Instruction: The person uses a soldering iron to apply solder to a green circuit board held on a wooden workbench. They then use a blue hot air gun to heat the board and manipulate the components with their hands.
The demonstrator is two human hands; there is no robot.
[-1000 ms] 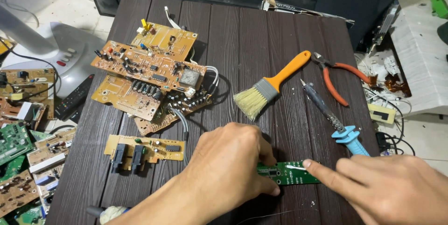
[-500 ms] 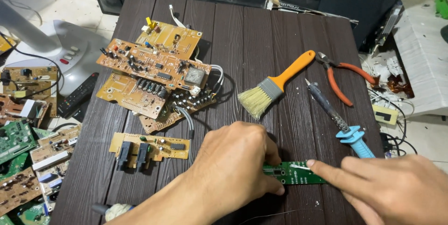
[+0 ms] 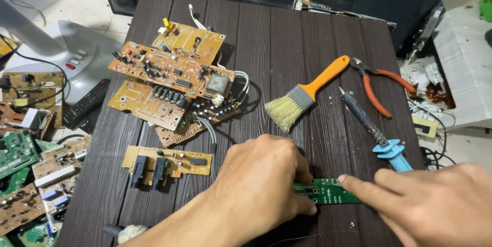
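A person leans over a dark wood-grain table (image 3: pixel 287 37), both bare hands on a narrow green circuit board (image 3: pixel 328 191) lying flat near the table's front edge. The left hand (image 3: pixel 261 185) lies knuckles-up over the board's left end, fingers curled down and pressing it to the table; whether the thumb pinches it from below cannot be seen. The right hand (image 3: pixel 430 203) comes in from the right, forefinger stretched out with its tip touching the board's right end, the other fingers loosely folded, gripping nothing. This looks like steadying and examining the board. Any closer work would seem to call for a tool, and the blue-handled soldering iron (image 3: pixel 376 131) lies just beyond the right hand, with an orange-handled brush (image 3: pixel 307 96) and orange pliers (image 3: pixel 382 85) farther back. A heap of tan circuit boards (image 3: pixel 174 80) sits to the left.
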